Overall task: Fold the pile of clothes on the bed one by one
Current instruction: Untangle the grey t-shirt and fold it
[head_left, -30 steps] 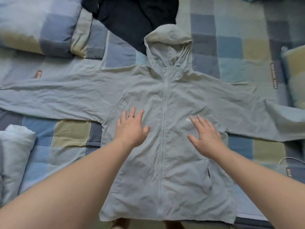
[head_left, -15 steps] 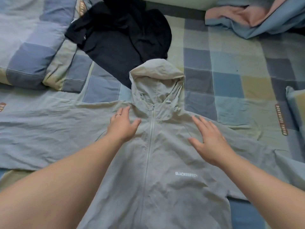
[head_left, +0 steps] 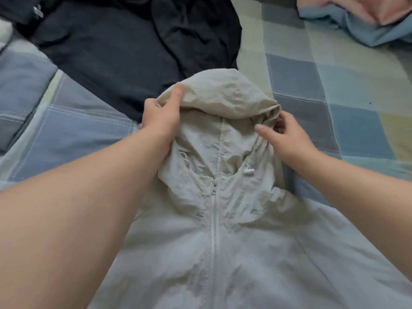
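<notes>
A pale grey zip-up hooded jacket (head_left: 223,230) lies front up on the bed, its zip closed and its hood (head_left: 223,97) pointing away from me. My left hand (head_left: 161,117) grips the hood's left edge, thumb on top of the fabric. At the hood's right edge, my right hand (head_left: 287,134) pinches the fabric with curled fingers. A white cord stopper (head_left: 247,170) lies near the collar. The sleeves run out of view.
A dark navy garment (head_left: 124,50) lies crumpled just beyond the hood. A pink and light blue cloth (head_left: 367,18) sits at the far right. The bed has a blue, grey and cream checked cover (head_left: 334,85); a padded quilt (head_left: 20,85) lies at the left.
Both hands have moved up from the jacket's chest to the hood and taken hold of its two sides. My view has moved closer to the hood.
</notes>
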A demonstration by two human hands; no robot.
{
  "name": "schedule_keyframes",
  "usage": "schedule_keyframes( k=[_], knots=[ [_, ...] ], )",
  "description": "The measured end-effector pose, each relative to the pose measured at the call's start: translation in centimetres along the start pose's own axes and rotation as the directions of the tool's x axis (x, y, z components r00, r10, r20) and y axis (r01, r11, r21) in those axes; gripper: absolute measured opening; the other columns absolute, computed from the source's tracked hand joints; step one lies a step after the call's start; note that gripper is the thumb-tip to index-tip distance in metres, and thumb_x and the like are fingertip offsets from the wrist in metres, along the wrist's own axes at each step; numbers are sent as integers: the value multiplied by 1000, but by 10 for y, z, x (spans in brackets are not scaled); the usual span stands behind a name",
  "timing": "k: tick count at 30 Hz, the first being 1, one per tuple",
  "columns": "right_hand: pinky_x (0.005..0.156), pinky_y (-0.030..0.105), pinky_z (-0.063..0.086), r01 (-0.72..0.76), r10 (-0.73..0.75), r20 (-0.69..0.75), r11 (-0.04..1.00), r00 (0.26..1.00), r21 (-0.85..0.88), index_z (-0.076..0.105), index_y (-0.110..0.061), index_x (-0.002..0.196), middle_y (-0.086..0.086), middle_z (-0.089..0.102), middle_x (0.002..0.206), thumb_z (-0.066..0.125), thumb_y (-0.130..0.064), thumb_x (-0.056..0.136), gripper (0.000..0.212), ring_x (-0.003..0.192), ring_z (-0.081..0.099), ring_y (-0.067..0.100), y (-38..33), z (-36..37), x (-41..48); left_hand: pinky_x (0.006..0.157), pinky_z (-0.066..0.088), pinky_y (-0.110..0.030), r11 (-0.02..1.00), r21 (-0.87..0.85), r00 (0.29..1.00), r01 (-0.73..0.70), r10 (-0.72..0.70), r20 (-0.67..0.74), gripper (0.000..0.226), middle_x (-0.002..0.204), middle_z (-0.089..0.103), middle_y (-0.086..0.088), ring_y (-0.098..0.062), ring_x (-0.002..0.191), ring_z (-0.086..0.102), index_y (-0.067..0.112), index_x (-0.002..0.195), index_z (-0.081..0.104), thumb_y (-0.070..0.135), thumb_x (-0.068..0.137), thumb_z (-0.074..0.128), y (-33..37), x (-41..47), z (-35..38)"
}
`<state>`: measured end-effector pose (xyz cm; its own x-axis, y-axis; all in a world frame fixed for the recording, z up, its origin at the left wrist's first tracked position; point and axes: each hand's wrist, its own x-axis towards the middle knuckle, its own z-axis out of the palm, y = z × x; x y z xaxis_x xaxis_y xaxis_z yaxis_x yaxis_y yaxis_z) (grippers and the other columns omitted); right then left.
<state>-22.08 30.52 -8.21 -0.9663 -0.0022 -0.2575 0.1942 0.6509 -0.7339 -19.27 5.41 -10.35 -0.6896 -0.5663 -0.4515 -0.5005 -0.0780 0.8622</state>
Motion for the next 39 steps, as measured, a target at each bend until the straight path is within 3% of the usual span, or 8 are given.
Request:
schedule_keyframes(
  k=[4,7,12,16,22,27,32,39],
  knots=[
    [60,27,38,-121,120,16,970,993,211,60,-20,109,-9,55,78,75,-59,76,54,62,47,7,-15,5,35,96,53,-46,998,10,996,-62,62,60,70,109,69,1,-22,100,67,19,110,63,76,69,62,-6,13,-5],
    [65,27,42,-211,191,93,924,977,318,63,-24,92,4,63,86,70,-35,92,13,68,54,19,-15,4,41,94,55,-50,996,-23,992,-91,92,90,50,107,72,-3,-24,98,69,13,106,66,56,81,64,-11,17,-6],
    [71,34,45,-210,218,28,889,976,407,62,-22,86,3,61,80,63,-12,96,14,75,53,23,-25,-5,24,93,54,-48,991,15,984,-130,127,126,13,91,68,-3,-23,89,65,17,89,67,29,94,65,-9,6,-13],
    [53,7,40,-40,64,-154,987,986,153,64,-17,95,-3,60,82,69,-13,91,7,70,52,9,-33,-17,-12,78,54,-36,977,32,973,-212,208,99,10,80,66,3,-15,78,61,22,84,67,16,92,66,-6,-22,-39],
    [78,26,33,230,-273,-190,948,943,-218,56,-18,89,10,56,104,70,-9,87,17,97,51,24,-15,-41,-89,67,43,-21,904,194,925,-380,369,90,27,74,56,10,-11,75,53,28,73,54,4,85,60,-19,-104,-82],
    [79,52,45,455,-506,46,728,861,-513,63,-13,88,10,58,103,71,10,67,31,92,53,39,37,-59,-161,86,41,-40,632,487,797,-603,492,349,29,93,58,16,-28,99,52,38,82,54,12,68,56,-74,-178,-128],
    [73,45,45,659,-511,422,506,749,-557,74,-24,82,3,66,94,57,-13,72,22,84,61,38,80,-56,-207,77,31,-37,284,690,739,-665,386,553,22,98,62,11,-28,98,53,31,77,70,18,73,53,-123,-217,-155],
    [97,47,37,534,-605,11,694,796,-482,63,-13,125,14,54,130,52,-31,85,46,119,49,37,31,-33,-214,96,40,-46,322,656,684,-683,597,419,33,127,62,-5,-31,124,47,19,109,68,33,88,46,-88,-219,-104]
  ],
)
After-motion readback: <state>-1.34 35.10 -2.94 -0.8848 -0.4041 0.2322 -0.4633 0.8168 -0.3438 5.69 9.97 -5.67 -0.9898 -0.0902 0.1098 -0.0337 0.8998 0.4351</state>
